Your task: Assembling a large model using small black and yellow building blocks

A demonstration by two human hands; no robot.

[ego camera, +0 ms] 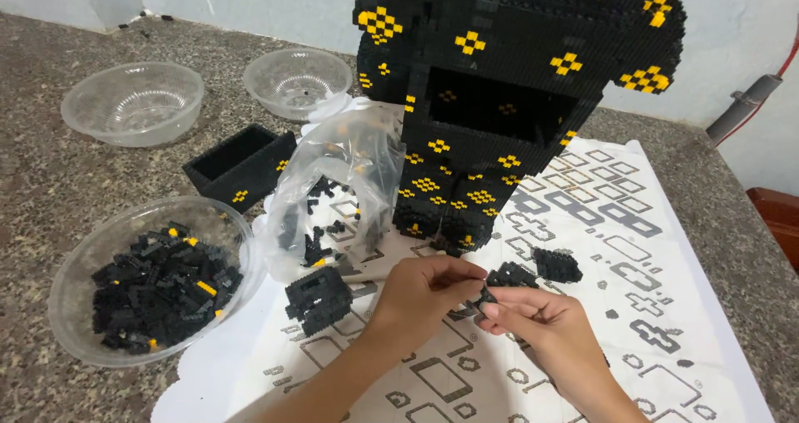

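My left hand (pixel 424 294) and my right hand (pixel 541 319) meet low in the middle of the view, over a printed instruction sheet (pixel 599 248). Both pinch a small black brick assembly (pixel 503 280) between the fingertips. Just beyond it lies another small black cluster (pixel 556 265). A chunkier black brick block (pixel 318 298) sits on the sheet left of my left wrist. Behind the hands rises a large black brick model with yellow diamond marks (pixel 491 98), with a rectangular opening in its front.
A clear bowl of loose black and yellow bricks (pixel 75 306) stands at the left. A clear plastic bag with bricks (pixel 333 198) lies beside it. A black open brick box (pixel 237 166) and two empty clear bowls (pixel 133 102) (pixel 298 82) sit farther back on the speckled counter.
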